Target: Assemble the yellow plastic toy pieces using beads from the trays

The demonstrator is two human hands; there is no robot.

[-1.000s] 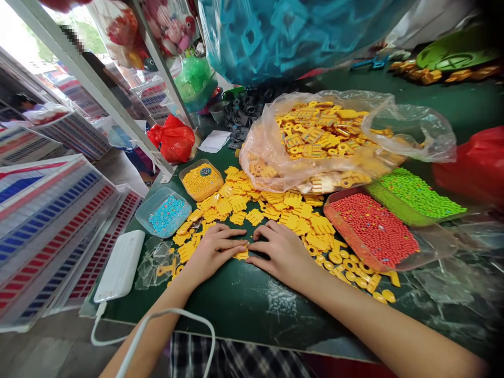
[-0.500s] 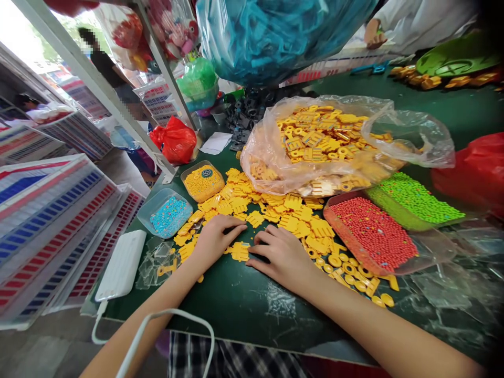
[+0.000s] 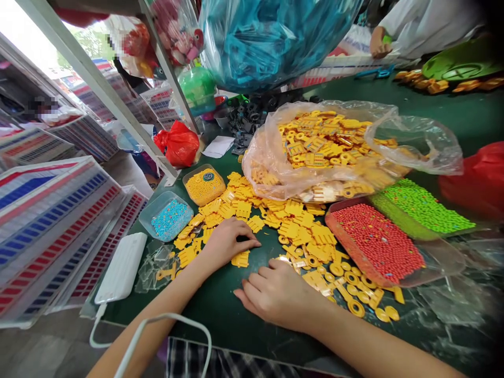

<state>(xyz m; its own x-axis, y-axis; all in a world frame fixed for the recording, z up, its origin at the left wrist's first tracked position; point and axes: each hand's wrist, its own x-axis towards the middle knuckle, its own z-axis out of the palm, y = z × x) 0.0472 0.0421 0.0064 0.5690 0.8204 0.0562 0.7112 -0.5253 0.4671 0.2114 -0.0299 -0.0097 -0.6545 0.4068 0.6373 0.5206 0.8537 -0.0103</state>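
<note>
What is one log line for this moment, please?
left hand: rests on yellow plastic part | right hand: flat on green table, beside yellow rings | red bead tray: right of pile

Bright daylight from the upper left — edges stretched, right corners darkened and blurred.

Green table (image 3: 452,107). Far side: clear bag of yellow parts (image 3: 326,149); above it, large blue bag (image 3: 271,37). Right: tray of red beads (image 3: 376,242), tray of green beads (image 3: 427,206) just behind it. Left: tub of yellow beads (image 3: 203,185), tub of blue beads (image 3: 167,216), white power bank (image 3: 122,266) with cable. Red bag (image 3: 179,143) near a post.
</note>
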